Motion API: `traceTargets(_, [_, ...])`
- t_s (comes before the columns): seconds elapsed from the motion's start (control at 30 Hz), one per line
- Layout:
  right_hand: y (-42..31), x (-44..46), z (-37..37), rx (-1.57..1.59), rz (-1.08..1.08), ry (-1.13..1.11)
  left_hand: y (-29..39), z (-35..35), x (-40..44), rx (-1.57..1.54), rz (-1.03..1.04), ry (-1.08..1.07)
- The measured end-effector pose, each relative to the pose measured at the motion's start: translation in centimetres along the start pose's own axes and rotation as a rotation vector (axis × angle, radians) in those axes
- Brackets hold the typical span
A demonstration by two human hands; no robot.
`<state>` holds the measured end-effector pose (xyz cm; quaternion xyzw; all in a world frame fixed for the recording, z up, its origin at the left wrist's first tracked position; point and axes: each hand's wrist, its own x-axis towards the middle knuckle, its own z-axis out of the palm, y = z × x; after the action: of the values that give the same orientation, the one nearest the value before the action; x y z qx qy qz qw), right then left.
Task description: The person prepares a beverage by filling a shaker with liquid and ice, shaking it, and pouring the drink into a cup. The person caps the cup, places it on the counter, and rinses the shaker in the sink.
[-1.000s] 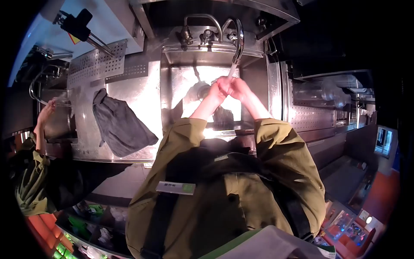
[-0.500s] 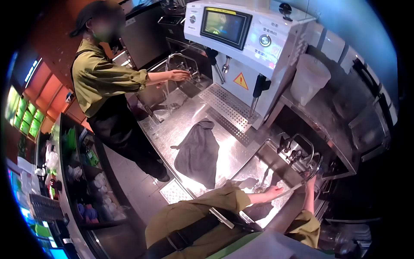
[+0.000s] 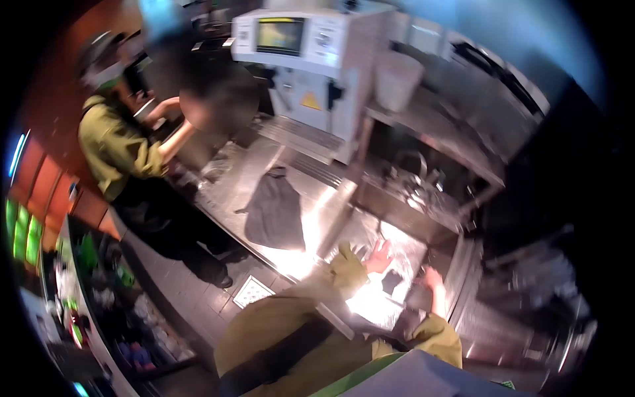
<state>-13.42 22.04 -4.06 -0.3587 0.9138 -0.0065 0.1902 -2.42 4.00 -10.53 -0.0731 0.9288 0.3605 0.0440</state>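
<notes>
lower right of frame, left hand (image 3: 378, 257) over the steel sink (image 3: 442, 243), fingers apart; right hand (image 3: 433, 278) near the sink's right wall, fingers too blurred to tell; dark gray cloth (image 3: 274, 212) lying mid-frame on the counter (image 3: 230, 192)!

The cloth (image 3: 273, 213) is dark grey, the sink (image 3: 405, 217) silvery

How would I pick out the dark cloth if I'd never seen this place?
Find the big white machine with a screen, then the steel counter in front of it. On that counter, left of the sink in the picture, lies the cloth. It is dark grey, rumpled and narrower toward the machine, a dull patch against shiny metal.
</notes>
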Motion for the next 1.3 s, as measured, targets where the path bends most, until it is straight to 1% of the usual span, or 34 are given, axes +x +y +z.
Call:
traceTargets(0.03, [2.0, 0.2, 1.7, 0.198, 0.066, -0.017, 1.0, -0.2, 0.3, 0.256, 0.206, 0.029])
traceTargets(0.07, [5.0, 0.6, 6.2, 0.655, -0.073, 0.362, 2.7, -0.3, 1.3, 0.316, 0.277, 0.103])
traceTargets(0.1, [3.4, -3.4, 0.9, 1.103, 0.062, 0.118, 5.8, 0.4, 2.7, 0.196, 0.167, 0.243])
traceTargets(0.13, [2.6, -6.3, -0.8, 1.320, 0.104, 0.270, 9.3, 1.7, 3.7, 0.072, 0.059, 0.360])
traceTargets(0.17, [4.4, -7.5, -0.1, 1.094, 0.079, 0.360, 12.5, 1.9, 3.3, 0.018, 0.113, 0.379])
traceTargets(0.2, [6.0, -9.7, 1.5, 1.044, 0.113, 0.521, 15.1, 1.8, 2.9, -0.040, 0.178, 0.389])
traceTargets(0.23, [7.0, -11.6, 2.1, 0.939, 0.192, 0.636, 17.3, 1.6, 2.1, -0.029, 0.358, 0.434])
traceTargets(0.27, [7.2, -14.1, 1.4, 1.063, 0.266, 0.642, 19.3, 2.3, 1.9, -0.003, 0.491, 0.473])
traceTargets(0.3, [8.4, -16.3, 2.1, 1.049, 0.253, 0.696, 21.9, 2.8, 1.4, -0.027, 0.561, 0.437])
traceTargets(0.37, [10.6, -21.5, 4.1, 1.399, 0.262, 0.871, 26.6, 5.9, 1.2, -0.031, 0.688, 0.383])
traceTargets(0.4, [12.0, -24.0, 5.7, 1.529, 0.208, 0.931, 28.3, 7.7, 1.4, -0.008, 0.761, 0.353])
traceTargets(0.47, [14.1, -30.9, 7.9, 1.449, 0.388, 1.069, 32.8, 11.5, 1.1, -0.033, 0.863, 0.272])
traceTargets(0.53, [15.8, -38.6, 10.2, 1.643, 0.524, 1.251, 37.3, 14.3, 2.3, -0.016, 1.035, 0.244])
traceTargets(0.57, [16.7, -42.3, 11.5, 1.574, 0.703, 1.265, 39.8, 15.0, 4.1, -0.036, 1.055, 0.324])
traceTargets(0.6, [18.6, -44.9, 15.4, 1.544, 0.802, 1.381, 42.3, 16.0, 6.5, -0.058, 1.072, 0.413])
traceTargets(0.63, [18.8, -47.9, 15.7, 1.397, 0.922, 1.361, 45.2, 15.3, 8.0, -0.166, 0.967, 0.438])
traceTargets(0.67, [19.5, -49.8, 16.0, 1.392, 0.895, 1.397, 48.3, 13.8, 9.2, -0.268, 0.856, 0.460])
traceTargets(0.7, [19.7, -51.0, 16.2, 1.390, 0.870, 1.430, 50.6, 12.9, 10.8, -0.260, 0.640, 0.459])
traceTargets(0.73, [19.7, -52.2, 16.3, 1.392, 0.849, 1.465, 52.3, 11.8, 12.7, -0.294, 0.379, 0.303])
traceTargets(0.77, [19.6, -52.9, 15.6, 1.448, 0.809, 1.456, 50.6, 13.3, 19.4, -0.176, 0.385, 0.386])
traceTargets(0.83, [20.1, -53.5, 17.7, 1.609, 0.851, 1.486, 50.3, 14.3, 24.6, -0.051, 0.499, 0.555])
traceTargets(0.87, [20.3, -53.3, 18.9, 1.691, 0.865, 1.512, 50.2, 14.5, 25.8, -0.067, 0.536, 0.540])
traceTargets(0.9, [20.5, -53.8, 19.7, 1.810, 0.926, 1.525, 50.6, 14.4, 26.0, -0.083, 0.572, 0.523])
traceTargets(0.93, [20.5, -55.1, 20.6, 1.917, 1.001, 1.515, 49.6, 15.4, 28.0, -0.117, 0.526, 0.407])
traceTargets(0.97, [20.9, -56.5, 21.8, 2.025, 1.088, 1.479, 49.2, 15.6, 28.2, -0.081, 0.460, 0.433])
traceTargets(1.0, [22.3, -57.8, 23.2, 1.991, 1.143, 1.487, 49.0, 15.4, 27.6, -0.038, 0.381, 0.456])
traceTargets(1.07, [24.8, -60.3, 25.9, 1.950, 1.256, 1.467, 49.8, 14.1, 24.8, 0.073, 0.423, 0.443])
traceTargets(1.1, [26.2, -61.1, 26.4, 1.909, 1.280, 1.490, 50.6, 13.9, 23.0, 0.105, 0.431, 0.524])
traceTargets(1.13, [28.7, -61.3, 25.4, 1.862, 1.272, 1.538, 50.7, 13.7, 22.4, 0.054, 0.419, 0.585])
traceTargets(1.2, [33.4, -60.5, 24.2, 1.797, 1.318, 1.491, 51.2, 13.0, 21.2, -0.060, 0.423, 0.701])
traceTargets(1.27, [38.3, -58.8, 21.5, 1.770, 1.251, 1.440, 54.6, 13.7, 17.4, -0.627, 0.652, 0.727])
traceTargets(1.3, [40.5, -57.6, 20.0, 1.765, 1.229, 1.393, 56.0, 14.1, 15.6, -0.570, 0.531, 0.624])
